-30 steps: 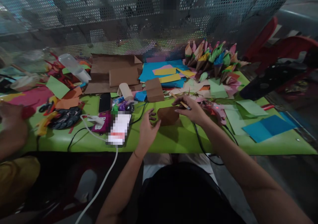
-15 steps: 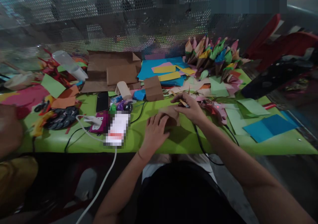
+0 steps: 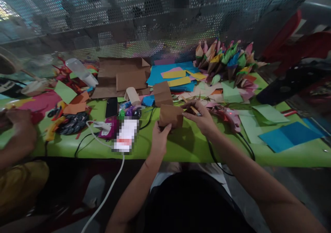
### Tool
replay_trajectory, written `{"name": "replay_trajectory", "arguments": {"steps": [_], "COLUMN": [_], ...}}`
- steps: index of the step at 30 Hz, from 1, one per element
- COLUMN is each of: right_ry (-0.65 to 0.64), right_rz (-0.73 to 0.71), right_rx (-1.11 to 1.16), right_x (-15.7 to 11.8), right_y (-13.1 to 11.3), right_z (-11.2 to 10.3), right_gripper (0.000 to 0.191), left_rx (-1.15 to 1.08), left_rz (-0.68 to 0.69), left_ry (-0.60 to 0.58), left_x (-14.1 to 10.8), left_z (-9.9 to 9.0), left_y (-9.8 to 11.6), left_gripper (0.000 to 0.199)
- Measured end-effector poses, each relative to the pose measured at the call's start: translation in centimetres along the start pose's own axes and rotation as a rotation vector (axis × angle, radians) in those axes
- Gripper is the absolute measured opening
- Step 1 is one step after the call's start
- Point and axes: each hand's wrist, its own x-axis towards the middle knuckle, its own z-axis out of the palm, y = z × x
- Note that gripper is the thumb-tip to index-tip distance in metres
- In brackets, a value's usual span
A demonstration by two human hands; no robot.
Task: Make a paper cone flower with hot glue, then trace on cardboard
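Note:
My left hand grips the lower left edge of a small brown paper piece, thumb on its front. The paper is tilted up above the green table. My right hand is at the paper's right edge with a pencil held among its fingers. Whether those fingertips also pinch the paper, I cannot tell. To the right of that hand lies a pink glue gun with a small red light. Behind the held paper lies another brown paper piece.
Left of my hands are a lit phone on a white cable and a purple power socket. Paper cones stand at the back right; blue sheets lie at the right. A co-worker's hand is at the far left.
My left hand has gone from lying over the brown paper to gripping its edge, and the paper is now raised and tilted. My right hand still has the pencil.

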Motion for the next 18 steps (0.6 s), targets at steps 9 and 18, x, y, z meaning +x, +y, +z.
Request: {"name": "replay_trajectory", "arguments": {"steps": [9, 18], "right_ry": [0.023, 0.012], "right_rz": [-0.034, -0.084], "right_rx": [0.049, 0.001], "right_x": [-0.2, -0.3], "right_y": [0.1, -0.3], "right_z": [-0.1, -0.1], "right_gripper": [0.025, 0.023], "left_rx": [0.11, 0.261], "left_rz": [0.049, 0.115], "left_ry": [-0.044, -0.07], "left_x": [-0.2, 0.8], "left_z": [-0.7, -1.7], "left_y": [0.3, 0.6], "left_gripper": [0.027, 0.018]}}
